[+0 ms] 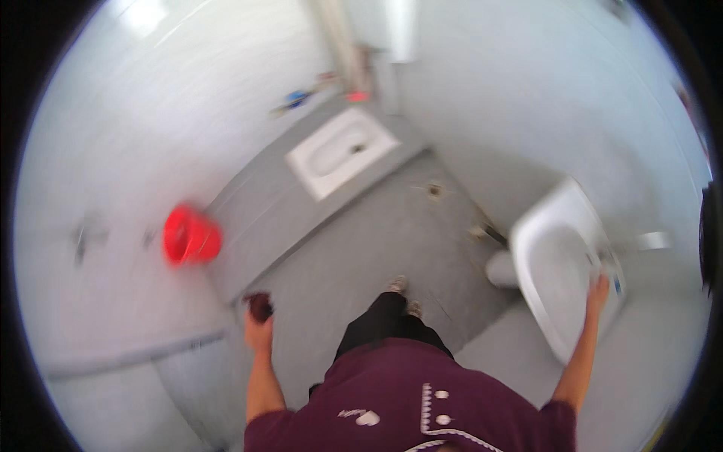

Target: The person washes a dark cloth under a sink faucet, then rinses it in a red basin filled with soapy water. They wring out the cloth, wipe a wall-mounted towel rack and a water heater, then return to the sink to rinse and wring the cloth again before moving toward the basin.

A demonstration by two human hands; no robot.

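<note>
1. Purple shirt: a short line of small, slightly slanted white lettering runs across its front, toward the person's left; it is too small and soft to read with certainty.
2. White heart: a printed shape on the shirt, right beside the lettering's end.
3. White sink: a small blue patch on its rim, too blurred to tell whether it bears print.
4. Nothing else readable.

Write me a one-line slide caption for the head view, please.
Right hand at the sink, left hand holding a blurred dark object, with a red bucket and squat toilet beyond.
</note>
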